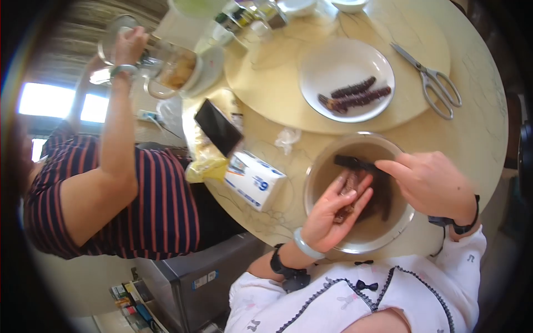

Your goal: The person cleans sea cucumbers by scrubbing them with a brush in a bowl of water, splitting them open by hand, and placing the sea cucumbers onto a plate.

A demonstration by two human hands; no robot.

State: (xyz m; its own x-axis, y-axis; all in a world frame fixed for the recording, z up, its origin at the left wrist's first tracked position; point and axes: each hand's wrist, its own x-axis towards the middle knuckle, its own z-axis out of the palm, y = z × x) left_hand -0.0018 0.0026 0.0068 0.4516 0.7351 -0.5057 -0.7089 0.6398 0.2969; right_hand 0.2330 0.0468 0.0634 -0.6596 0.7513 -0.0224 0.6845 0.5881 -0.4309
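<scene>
Over a metal bowl (312,194) of murky water, my left hand (334,213) is palm up, its fingers curled around a reddish-brown, bumpy sausage-like piece (348,194). My right hand (430,183) grips a black-headed brush-like tool (355,162), its head just above the piece. Darker pieces (383,202) lie in the water, partly hidden by my hands. Behind the bowl, a white plate (333,61) holds a few dark purple, bumpy pieces (361,97).
Scissors (427,75) lie right of the plate. A crumpled clear wrapper (287,139), a tissue pack (255,180) and a phone (218,127) are on the left. A person in a striped shirt (144,205) handles a glass pot (177,69) and its lid.
</scene>
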